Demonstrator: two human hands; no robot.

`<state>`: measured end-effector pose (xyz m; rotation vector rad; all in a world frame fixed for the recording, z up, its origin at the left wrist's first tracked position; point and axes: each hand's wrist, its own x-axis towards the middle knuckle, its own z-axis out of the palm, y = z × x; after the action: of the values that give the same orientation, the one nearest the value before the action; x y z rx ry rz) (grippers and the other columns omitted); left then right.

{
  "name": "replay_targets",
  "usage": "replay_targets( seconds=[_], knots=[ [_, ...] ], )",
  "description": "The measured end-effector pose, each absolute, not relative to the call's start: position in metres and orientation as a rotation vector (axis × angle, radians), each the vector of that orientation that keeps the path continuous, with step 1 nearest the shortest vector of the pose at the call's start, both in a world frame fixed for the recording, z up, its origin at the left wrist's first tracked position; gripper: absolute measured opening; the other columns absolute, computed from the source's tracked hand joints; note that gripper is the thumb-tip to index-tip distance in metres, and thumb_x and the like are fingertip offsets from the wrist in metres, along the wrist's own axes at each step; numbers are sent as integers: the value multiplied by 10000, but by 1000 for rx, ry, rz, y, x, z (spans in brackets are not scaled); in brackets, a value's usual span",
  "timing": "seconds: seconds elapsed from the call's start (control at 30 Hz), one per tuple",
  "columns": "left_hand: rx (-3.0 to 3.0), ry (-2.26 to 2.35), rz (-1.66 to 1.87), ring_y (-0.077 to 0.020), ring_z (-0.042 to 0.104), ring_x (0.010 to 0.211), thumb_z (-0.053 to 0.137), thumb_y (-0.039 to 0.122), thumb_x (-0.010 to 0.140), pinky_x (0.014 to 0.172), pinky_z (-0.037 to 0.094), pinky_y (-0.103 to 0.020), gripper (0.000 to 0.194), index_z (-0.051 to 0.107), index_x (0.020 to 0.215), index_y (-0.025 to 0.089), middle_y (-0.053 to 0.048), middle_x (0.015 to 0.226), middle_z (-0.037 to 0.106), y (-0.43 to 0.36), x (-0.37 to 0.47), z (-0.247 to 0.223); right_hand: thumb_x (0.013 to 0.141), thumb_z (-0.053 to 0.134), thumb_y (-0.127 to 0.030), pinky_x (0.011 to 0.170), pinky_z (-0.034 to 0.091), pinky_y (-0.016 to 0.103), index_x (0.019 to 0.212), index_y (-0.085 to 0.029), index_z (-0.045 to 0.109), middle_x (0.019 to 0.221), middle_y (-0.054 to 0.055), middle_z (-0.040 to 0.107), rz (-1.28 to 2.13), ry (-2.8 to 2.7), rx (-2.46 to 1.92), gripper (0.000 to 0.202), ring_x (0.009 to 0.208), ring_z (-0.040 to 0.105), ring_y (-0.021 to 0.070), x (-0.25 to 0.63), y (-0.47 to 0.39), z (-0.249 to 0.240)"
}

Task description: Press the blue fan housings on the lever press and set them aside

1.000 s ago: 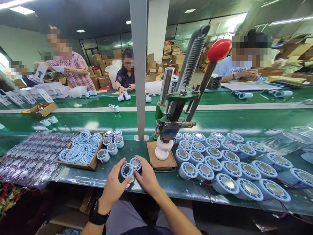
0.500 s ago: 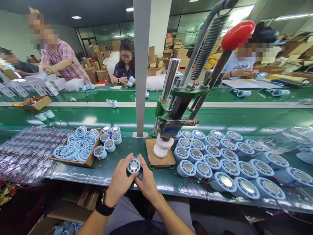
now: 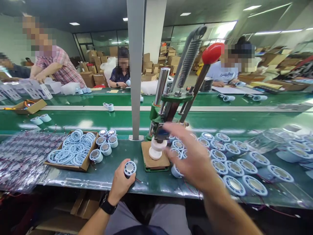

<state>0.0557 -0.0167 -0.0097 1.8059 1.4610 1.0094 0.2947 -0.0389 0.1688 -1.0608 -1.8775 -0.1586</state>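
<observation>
Near the table's front edge, my left hand (image 3: 122,179) is closed around a light blue round part (image 3: 130,168), whose slotted ring and silver centre face up. My right hand (image 3: 193,156) is raised and blurred, fingers apart with nothing between them, in front of the press and the rows of blue parts. The green hand press (image 3: 160,112) has a red lever knob (image 3: 212,53) at upper right. Its white pressing head (image 3: 158,143) sits just above a white round block (image 3: 155,153) on a brown pad (image 3: 146,156).
A cardboard box of blue rings (image 3: 86,161) stands left, beside several blue round parts (image 3: 106,149). Bagged parts (image 3: 24,156) lie farther left. Rows of blue parts (image 3: 234,185) fill the right. A grey post (image 3: 136,81) rises mid-table; people work across the belt (image 3: 107,119).
My right hand has let go of the blue part and moved up and right, its fingers spread. My left hand still holds the part. The view has shifted slightly.
</observation>
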Motion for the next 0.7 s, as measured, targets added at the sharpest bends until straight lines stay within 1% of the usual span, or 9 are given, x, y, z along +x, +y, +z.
replay_targets(
  seconds=[0.07,0.13,0.23,0.3,0.33,0.43,0.5,0.63,0.7],
  knots=[
    [1813,1439,1029,-274,658,1092,594,296,763,987,506,-432,495,562,1235,152,-128,1179,685,-17,55,-10,910,609,-212,980,560,430,1398,-281,513,1324,38,580,-430,-1679,-1004,501,1251,559,240,320,-32,234],
    [1811,1423,1023,-275,650,1105,580,323,795,991,499,-441,503,535,1265,150,-137,1185,677,-19,55,-11,906,612,-223,875,557,324,1357,-265,540,1308,8,578,-595,-1499,-995,458,1216,564,208,341,-16,285],
    [1818,1407,970,-276,645,1111,577,367,830,986,499,-447,523,495,1297,147,-143,1178,669,-21,55,-13,927,557,-176,838,492,204,1351,-172,524,1268,17,585,-625,-1420,-1019,425,1157,565,127,360,22,330],
    [1841,1388,958,-278,631,1142,569,373,844,1009,486,-453,524,482,1310,149,-149,1218,650,-22,55,-13,929,533,-128,835,465,167,1315,-80,533,1199,52,618,-505,-1459,-1066,389,1070,584,76,362,50,342],
    [1854,1376,960,-277,621,1164,562,368,851,1026,476,-454,516,481,1314,155,-151,1247,637,-22,55,-14,921,545,-126,813,458,158,1275,-59,559,1136,52,645,-431,-1468,-1109,361,998,597,53,362,62,344],
    [1887,1347,956,-266,591,1220,542,350,873,1067,449,-444,489,479,1326,176,-146,1319,602,-21,53,-14,880,599,-156,645,416,126,1105,-59,658,886,1,691,-281,-1452,-1214,252,694,588,-5,357,87,339],
    [1901,1338,933,-263,577,1241,530,349,886,1082,438,-445,488,471,1339,179,-145,1340,592,-22,52,-15,873,593,-154,544,367,119,1011,-34,682,716,-24,662,-219,-1438,-1197,203,524,533,-21,354,93,334],
    [1877,1366,907,-269,559,1268,529,350,887,1097,427,-451,512,459,1361,170,-152,1366,574,-23,55,-18,937,404,-117,487,310,129,938,-21,646,542,-77,564,31,-1434,-1062,261,397,472,-30,355,94,332],
    [1850,1390,919,-274,551,1279,533,344,883,1102,421,-451,525,456,1370,164,-156,1364,575,-24,56,-19,929,325,-59,482,299,128,903,-37,618,506,-94,535,141,-1398,-1010,295,379,469,-31,355,95,333]
  ],
)
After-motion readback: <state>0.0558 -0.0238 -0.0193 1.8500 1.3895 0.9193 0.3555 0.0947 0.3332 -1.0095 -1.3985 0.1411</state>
